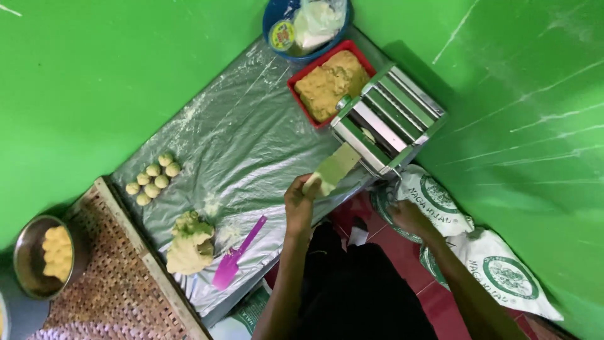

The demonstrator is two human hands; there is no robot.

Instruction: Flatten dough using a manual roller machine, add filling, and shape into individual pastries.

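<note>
— Seven small round pale dough balls (pixel 153 178) sat in two short rows on the plastic-covered desk (pixel 251 138), already shaped. How far along did the rest look?

— Partway, I judged. A flat pale sheet of dough (pixel 333 169) hung out of the shiny metal roller machine (pixel 387 119), and the left hand (pixel 299 200) was closed on its lower end. The right hand (pixel 409 217) was down by the machine's side; whether it gripped anything I could not tell.

— And what was left to work?

— Plenty. A lumpy heap of pale dough (pixel 189 242) lay near the desk's front edge, and the red rectangular tray (pixel 302 79) beside the machine was full of crumbly yellow dough.

— Anything in the way?

— A purple plastic scraper (pixel 236 255) lay just beside the left forearm. A woven rattan tray (pixel 113 277) and a metal bowl of yellow pieces (pixel 47 255) stood well apart, and printed white sacks (pixel 484 252) crowded the right arm.
</note>
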